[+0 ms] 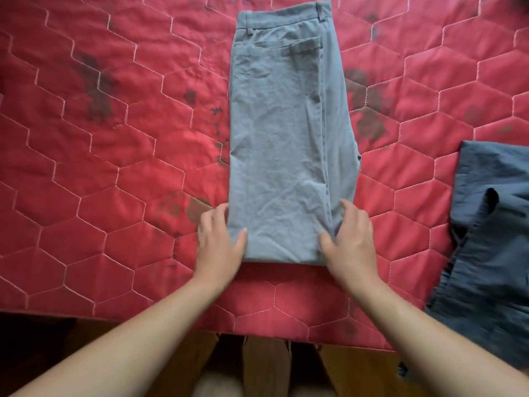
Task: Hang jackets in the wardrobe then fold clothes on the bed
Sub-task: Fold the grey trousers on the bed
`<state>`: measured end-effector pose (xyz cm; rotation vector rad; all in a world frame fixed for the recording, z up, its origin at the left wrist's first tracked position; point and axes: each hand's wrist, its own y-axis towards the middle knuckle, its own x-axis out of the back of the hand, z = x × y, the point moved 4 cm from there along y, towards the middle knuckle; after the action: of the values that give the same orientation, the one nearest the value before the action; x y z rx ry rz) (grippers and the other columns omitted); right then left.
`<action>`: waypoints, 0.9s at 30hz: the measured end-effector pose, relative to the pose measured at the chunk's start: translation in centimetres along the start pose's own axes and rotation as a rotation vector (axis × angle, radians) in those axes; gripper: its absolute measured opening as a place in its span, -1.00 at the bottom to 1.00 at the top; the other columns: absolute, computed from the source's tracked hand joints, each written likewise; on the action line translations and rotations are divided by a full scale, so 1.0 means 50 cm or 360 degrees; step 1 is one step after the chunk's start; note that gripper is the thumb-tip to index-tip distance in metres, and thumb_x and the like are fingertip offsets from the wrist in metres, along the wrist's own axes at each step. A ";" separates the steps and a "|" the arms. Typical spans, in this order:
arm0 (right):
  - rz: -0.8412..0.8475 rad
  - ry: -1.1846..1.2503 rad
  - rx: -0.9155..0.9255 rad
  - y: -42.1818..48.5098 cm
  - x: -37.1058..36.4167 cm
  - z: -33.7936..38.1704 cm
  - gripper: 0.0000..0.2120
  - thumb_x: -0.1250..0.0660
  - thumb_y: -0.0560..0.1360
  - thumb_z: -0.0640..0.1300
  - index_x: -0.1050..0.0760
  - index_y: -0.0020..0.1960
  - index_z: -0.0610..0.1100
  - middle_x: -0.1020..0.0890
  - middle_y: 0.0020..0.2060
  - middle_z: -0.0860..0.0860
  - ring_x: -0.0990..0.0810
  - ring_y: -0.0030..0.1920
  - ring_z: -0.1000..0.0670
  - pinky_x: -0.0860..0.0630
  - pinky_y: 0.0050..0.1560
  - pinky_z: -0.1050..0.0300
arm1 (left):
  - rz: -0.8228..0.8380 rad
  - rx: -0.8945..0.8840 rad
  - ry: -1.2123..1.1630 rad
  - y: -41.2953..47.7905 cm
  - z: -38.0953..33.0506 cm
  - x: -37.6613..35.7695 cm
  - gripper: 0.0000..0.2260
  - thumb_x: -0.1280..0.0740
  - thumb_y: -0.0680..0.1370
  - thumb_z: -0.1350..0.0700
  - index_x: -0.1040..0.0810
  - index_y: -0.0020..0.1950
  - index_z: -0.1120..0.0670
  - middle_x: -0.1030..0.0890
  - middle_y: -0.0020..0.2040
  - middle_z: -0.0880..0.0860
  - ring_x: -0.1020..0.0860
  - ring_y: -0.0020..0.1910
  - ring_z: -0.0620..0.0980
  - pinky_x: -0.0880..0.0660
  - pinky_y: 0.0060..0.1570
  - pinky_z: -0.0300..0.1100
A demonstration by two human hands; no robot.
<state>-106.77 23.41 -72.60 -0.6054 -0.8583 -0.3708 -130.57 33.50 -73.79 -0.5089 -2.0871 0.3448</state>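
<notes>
A pair of light grey-blue trousers (283, 133) lies folded lengthwise on the red quilted bed cover (114, 167), waistband at the far end and the folded end near me. My left hand (220, 239) holds the near left corner, thumb on top of the cloth and fingers at its edge. My right hand (349, 239) holds the near right corner the same way, thumb on top and fingers along the side seam.
A dark blue garment (486, 239) lies crumpled at the right, hanging over the bed's near edge. The cover has dark stains around the trousers. Below the bed edge I see brown flooring and my own legs (266, 365).
</notes>
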 end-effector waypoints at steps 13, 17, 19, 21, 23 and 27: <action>0.0190 -0.0981 0.0858 -0.004 -0.103 -0.038 -0.23 -0.04 0.60 0.32 -0.10 0.65 -0.13 0.01 0.65 -0.16 0.11 0.65 -0.19 0.03 0.56 -0.38 | 0.0014 -0.0825 0.1000 -0.001 0.027 -0.088 -0.34 -0.03 0.65 -0.22 -0.02 0.66 0.07 0.09 0.65 0.22 0.14 0.64 0.15 0.05 0.58 0.17; 0.0140 -0.0977 0.0962 0.070 -0.073 -0.023 -0.21 -0.06 0.58 0.36 -0.12 0.65 -0.10 -0.01 0.65 -0.15 0.09 0.64 -0.21 0.04 0.55 -0.40 | -0.0002 -0.0837 0.1068 0.065 0.032 -0.065 -0.33 -0.02 0.64 -0.25 -0.04 0.66 0.07 0.08 0.66 0.20 0.11 0.64 0.14 -0.02 0.57 0.22; 0.0269 -0.1084 0.0950 0.099 -0.075 -0.029 -0.18 0.02 0.58 0.41 -0.06 0.66 -0.07 0.04 0.65 -0.11 0.14 0.64 -0.19 0.05 0.57 -0.36 | 0.0073 -0.0863 0.1092 0.087 0.038 -0.060 -0.31 0.00 0.62 -0.28 -0.04 0.66 0.06 0.07 0.66 0.19 0.10 0.64 0.13 -0.03 0.56 0.23; 0.0284 -0.1068 0.0941 0.102 -0.072 -0.026 -0.18 -0.01 0.57 0.40 -0.10 0.65 -0.08 0.00 0.65 -0.14 0.09 0.64 -0.23 0.00 0.56 -0.36 | 0.0090 -0.0943 0.0978 0.097 0.029 -0.047 -0.34 -0.07 0.62 -0.24 -0.15 0.64 0.08 -0.03 0.65 0.21 -0.01 0.63 0.17 -0.12 0.54 0.23; 0.0169 -0.0882 0.0943 0.104 -0.057 0.001 -0.27 -0.15 0.55 0.31 -0.32 0.56 -0.11 -0.21 0.60 -0.21 -0.17 0.59 -0.29 -0.20 0.48 -0.35 | 0.0004 -0.0944 0.0676 0.113 0.016 -0.022 -0.40 -0.15 0.60 -0.15 -0.28 0.58 0.11 -0.17 0.60 0.21 -0.17 0.58 0.20 -0.24 0.50 0.18; -0.0141 -0.0218 0.0650 0.227 -0.001 0.079 -0.47 -0.32 0.51 0.09 -0.48 0.39 -0.16 -0.46 0.32 -0.21 -0.48 0.28 -0.26 -0.47 0.24 -0.18 | -0.0125 -0.0569 -0.0150 0.240 -0.056 0.043 -0.47 -0.33 0.57 0.02 -0.36 0.52 0.13 -0.30 0.47 0.16 -0.32 0.47 0.07 -0.24 0.50 -0.11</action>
<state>-103.07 34.71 -74.55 -0.2159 -1.0597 -0.2253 -126.56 45.16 -75.91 -0.6269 -2.2651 -0.0548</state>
